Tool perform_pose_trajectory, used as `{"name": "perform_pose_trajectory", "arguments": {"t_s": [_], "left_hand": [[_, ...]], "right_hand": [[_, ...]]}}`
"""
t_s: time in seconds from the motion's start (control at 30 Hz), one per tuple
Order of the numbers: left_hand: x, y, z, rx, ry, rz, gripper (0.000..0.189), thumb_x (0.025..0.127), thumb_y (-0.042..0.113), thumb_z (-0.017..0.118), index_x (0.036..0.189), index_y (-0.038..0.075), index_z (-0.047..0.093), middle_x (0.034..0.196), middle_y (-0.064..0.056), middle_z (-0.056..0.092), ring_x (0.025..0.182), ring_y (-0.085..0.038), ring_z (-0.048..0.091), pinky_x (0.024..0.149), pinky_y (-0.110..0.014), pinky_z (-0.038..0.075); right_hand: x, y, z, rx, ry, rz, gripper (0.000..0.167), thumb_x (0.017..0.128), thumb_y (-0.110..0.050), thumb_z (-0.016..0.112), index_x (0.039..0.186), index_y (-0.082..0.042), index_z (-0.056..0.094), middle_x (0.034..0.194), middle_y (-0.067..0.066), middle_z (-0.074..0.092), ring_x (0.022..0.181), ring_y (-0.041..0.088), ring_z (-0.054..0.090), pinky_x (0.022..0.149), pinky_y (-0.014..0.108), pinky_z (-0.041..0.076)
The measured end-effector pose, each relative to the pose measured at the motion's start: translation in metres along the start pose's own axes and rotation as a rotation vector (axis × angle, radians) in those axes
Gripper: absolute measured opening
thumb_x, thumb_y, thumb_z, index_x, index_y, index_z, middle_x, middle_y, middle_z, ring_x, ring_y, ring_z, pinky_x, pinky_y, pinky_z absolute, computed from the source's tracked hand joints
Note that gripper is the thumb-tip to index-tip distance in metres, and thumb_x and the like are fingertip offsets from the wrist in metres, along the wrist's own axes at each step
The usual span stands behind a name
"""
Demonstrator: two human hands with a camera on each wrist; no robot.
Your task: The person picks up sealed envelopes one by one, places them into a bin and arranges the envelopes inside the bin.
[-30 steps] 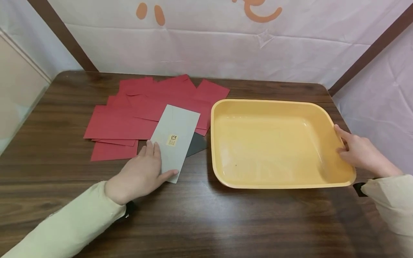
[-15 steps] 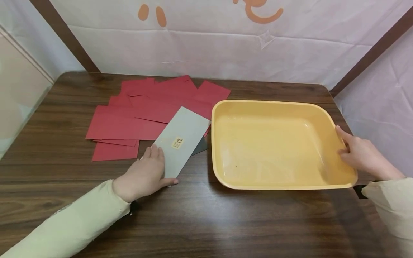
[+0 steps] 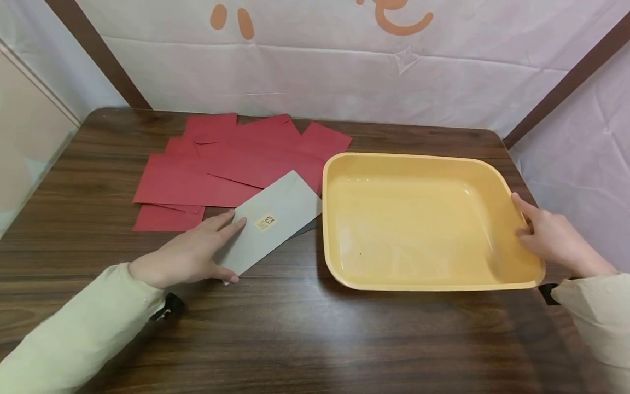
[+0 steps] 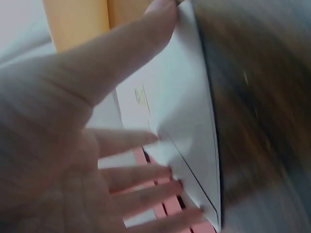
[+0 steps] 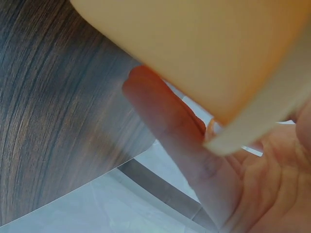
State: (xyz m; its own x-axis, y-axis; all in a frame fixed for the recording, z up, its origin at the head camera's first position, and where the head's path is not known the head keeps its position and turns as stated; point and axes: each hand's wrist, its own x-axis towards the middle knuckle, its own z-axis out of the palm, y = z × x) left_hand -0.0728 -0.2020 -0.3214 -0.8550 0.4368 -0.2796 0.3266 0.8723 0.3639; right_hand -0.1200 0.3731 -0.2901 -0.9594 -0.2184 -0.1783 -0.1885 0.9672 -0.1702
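A light grey paper envelope [image 3: 278, 216] with a small yellow label lies slanted on the table, its far corner right at the yellow plastic tub's side. My left hand [image 3: 184, 257] spans the envelope's near end, thumb by the lower edge and fingertips on the upper part. In the left wrist view the spread, fairly straight fingers [image 4: 131, 177] touch the pale sheet. A dark grey piece [image 3: 302, 230] peeks out from under it. My right hand [image 3: 553, 232] grips the right rim of the tub [image 3: 418, 219]. Seen from the right wrist, fingers [image 5: 165, 116] reach beneath the tub's wall [image 5: 194, 48].
Several overlapping red envelopes [image 3: 197, 180] spread across the back left of the wooden table [image 3: 344, 339]. A pale cloth backdrop [image 3: 325, 71] hangs behind the table's far edge, with brown posts [image 3: 118, 76] at either side.
The grey envelope has turned clockwise, its far end swinging right to the tub. My left hand has moved left and spread its fingers. The nearest red envelopes have shifted slightly; my right hand keeps its grip.
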Motion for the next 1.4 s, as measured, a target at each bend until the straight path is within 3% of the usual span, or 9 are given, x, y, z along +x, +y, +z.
{"name": "perform_pose_trajectory", "arguments": {"t_s": [0.37,0.53,0.73,0.97,1.1,1.17,1.23,1.3,1.4], "left_hand": [[0.006,-0.019,-0.011,-0.065,-0.095,0.118,0.108,0.061,0.022,0.090,0.151,0.012,0.031,0.157,-0.022,0.018,0.139,-0.043,0.027,0.101,-0.054,0.038],[0.014,-0.021,-0.013,-0.106,-0.146,0.163,0.107,0.061,0.005,0.087,0.151,0.013,0.030,0.159,-0.020,0.013,0.143,-0.042,0.017,0.108,-0.060,0.026],[0.015,-0.021,-0.015,-0.135,-0.195,0.160,0.106,0.063,-0.011,0.079,0.152,0.017,0.028,0.161,-0.014,0.009,0.145,-0.040,0.014,0.098,-0.047,0.042],[0.007,-0.018,-0.010,-0.120,-0.108,0.180,0.094,0.069,-0.014,0.072,0.150,0.013,0.033,0.158,-0.017,0.016,0.143,-0.041,0.018,0.106,-0.057,0.032],[-0.001,-0.013,-0.006,-0.061,0.077,0.076,0.068,0.081,0.012,0.074,0.142,0.005,0.044,0.146,-0.022,0.037,0.131,-0.041,0.039,0.100,-0.059,0.038],[-0.005,-0.009,-0.006,-0.050,0.187,-0.041,0.061,0.084,0.029,0.072,0.133,0.000,0.050,0.128,-0.022,0.051,0.108,-0.036,0.053,0.081,-0.050,0.049],[-0.006,-0.007,-0.008,-0.057,0.251,-0.174,0.064,0.084,0.045,0.069,0.120,-0.005,0.052,0.106,-0.021,0.053,0.080,-0.030,0.055,0.059,-0.041,0.048],[-0.006,-0.005,-0.010,-0.063,0.261,-0.287,0.074,0.080,0.060,0.066,0.105,-0.008,0.049,0.091,-0.020,0.047,0.059,-0.023,0.046,0.045,-0.033,0.036],[-0.003,-0.004,-0.011,-0.056,0.203,-0.400,0.085,0.071,0.077,0.060,0.090,-0.003,0.040,0.085,-0.019,0.039,0.048,-0.021,0.042,0.041,-0.031,0.033]], "right_hand": [[0.000,0.003,-0.001,0.003,-0.007,0.011,0.070,0.087,-0.006,0.052,0.147,0.009,0.018,0.061,0.005,0.048,0.049,0.018,0.036,0.050,0.031,0.031],[0.000,0.004,0.000,0.005,0.003,0.009,0.070,0.087,-0.006,0.052,0.147,0.008,0.019,0.060,0.004,0.047,0.049,0.017,0.035,0.049,0.030,0.031],[-0.002,0.003,0.001,0.005,0.019,-0.004,0.069,0.087,-0.006,0.053,0.146,0.009,0.021,0.059,0.004,0.046,0.048,0.017,0.034,0.048,0.029,0.030],[-0.005,0.001,0.001,-0.001,0.027,0.004,0.070,0.087,-0.006,0.054,0.146,0.009,0.020,0.061,0.005,0.049,0.048,0.017,0.035,0.048,0.029,0.030],[-0.005,0.002,0.000,-0.001,0.013,0.023,0.071,0.087,-0.005,0.053,0.146,0.009,0.018,0.061,0.007,0.051,0.048,0.017,0.036,0.048,0.030,0.031],[-0.005,0.002,0.000,0.000,0.008,0.032,0.071,0.087,-0.005,0.052,0.146,0.009,0.017,0.061,0.008,0.052,0.048,0.018,0.036,0.048,0.031,0.031],[-0.004,0.002,-0.001,-0.001,0.005,0.040,0.071,0.087,-0.005,0.051,0.147,0.009,0.015,0.061,0.009,0.052,0.047,0.018,0.036,0.048,0.031,0.031],[-0.004,0.002,-0.001,-0.002,0.005,0.045,0.071,0.087,-0.005,0.051,0.147,0.008,0.015,0.062,0.010,0.053,0.047,0.018,0.036,0.048,0.031,0.031],[-0.003,0.002,-0.001,0.006,-0.003,0.036,0.071,0.087,-0.005,0.051,0.147,0.008,0.016,0.063,0.010,0.053,0.048,0.018,0.036,0.048,0.031,0.031]]}}
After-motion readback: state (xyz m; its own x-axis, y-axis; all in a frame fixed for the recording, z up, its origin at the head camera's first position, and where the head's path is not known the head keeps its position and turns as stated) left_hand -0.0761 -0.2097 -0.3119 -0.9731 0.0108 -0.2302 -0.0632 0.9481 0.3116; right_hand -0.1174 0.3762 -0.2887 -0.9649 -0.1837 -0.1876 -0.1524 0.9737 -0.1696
